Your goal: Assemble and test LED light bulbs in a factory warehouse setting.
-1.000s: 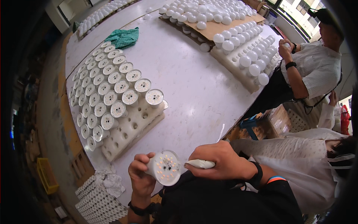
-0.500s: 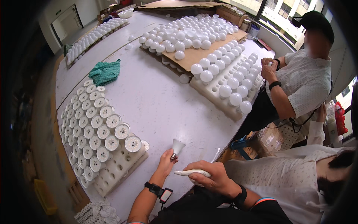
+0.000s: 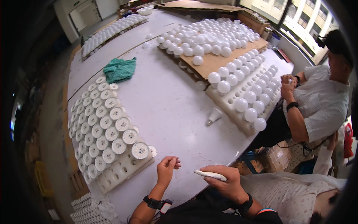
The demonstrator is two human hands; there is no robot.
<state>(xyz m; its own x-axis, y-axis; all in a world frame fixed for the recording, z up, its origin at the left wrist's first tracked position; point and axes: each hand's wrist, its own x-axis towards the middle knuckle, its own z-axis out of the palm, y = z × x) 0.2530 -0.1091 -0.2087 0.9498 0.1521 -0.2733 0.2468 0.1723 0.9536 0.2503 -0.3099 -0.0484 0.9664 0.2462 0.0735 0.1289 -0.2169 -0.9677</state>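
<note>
My left hand [image 3: 167, 170] rests on the white table [image 3: 175, 112] near its front edge, fingers curled in and holding nothing. My right hand [image 3: 225, 182] is just to its right, closed on a slim white tube [image 3: 210, 174] that points left. A single white cone-shaped bulb base [image 3: 215, 115] lies on its side on the table, well beyond both hands. To the left of my left hand sits a white tray [image 3: 123, 170] filled with rows of open bulb bases [image 3: 112, 130], their round boards facing up.
A person in a white shirt [image 3: 320, 108] sits at the right, hands by a tray of finished white bulbs [image 3: 246, 97]. More bulbs cover cardboard [image 3: 212, 61] at the back. A green cloth [image 3: 120, 69] lies at the back left. Stacked trays [image 3: 89, 211] sit below left.
My left hand held a bulb base a second ago and set it on the table. That base now lies far out toward the other person, and the hand has drawn back with nothing in it.
</note>
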